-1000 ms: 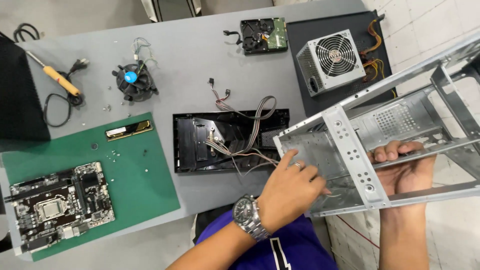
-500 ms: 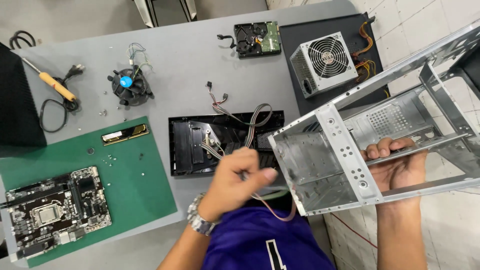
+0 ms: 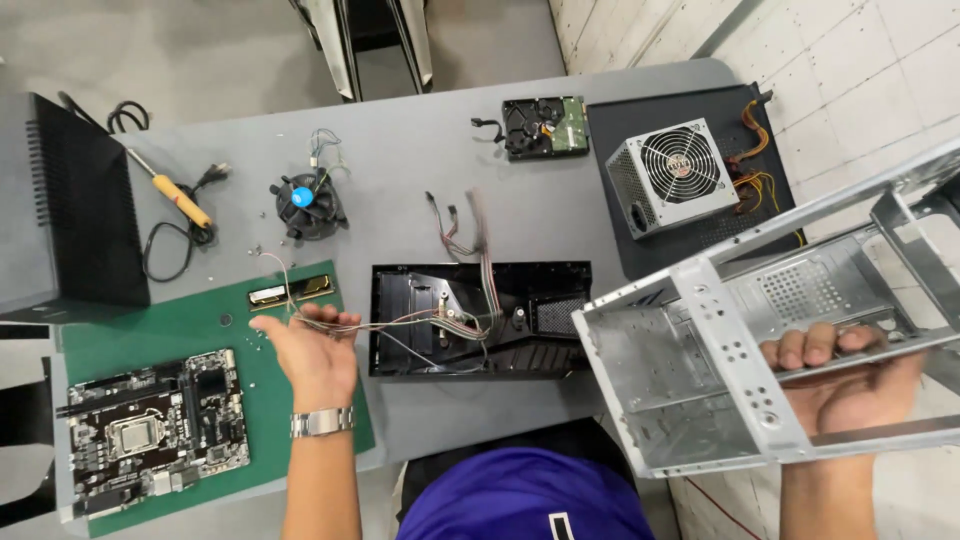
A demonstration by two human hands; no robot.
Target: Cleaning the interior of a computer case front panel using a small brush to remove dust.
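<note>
My right hand (image 3: 845,385) grips a bar of the bare metal computer case frame (image 3: 700,380), holding it tilted off the table's right side. My left hand (image 3: 312,352), with a metal watch on the wrist, is palm up over the green mat (image 3: 180,335) and holds a thin bundle of wires (image 3: 400,322). The wires run right to the black front panel (image 3: 480,318), which lies flat in the middle of the grey table (image 3: 400,170).
A motherboard (image 3: 150,430) and a memory stick (image 3: 290,290) lie on the green mat. Farther back are a cooler fan (image 3: 303,203), a yellow-handled screwdriver (image 3: 175,195), a hard drive (image 3: 545,127), and a power supply (image 3: 670,175) on a black side panel. A black panel (image 3: 80,215) stands at left.
My left hand left the case frame, took the wires at the front panel and pulled them left over the green mat. The right hand kept holding the frame.
</note>
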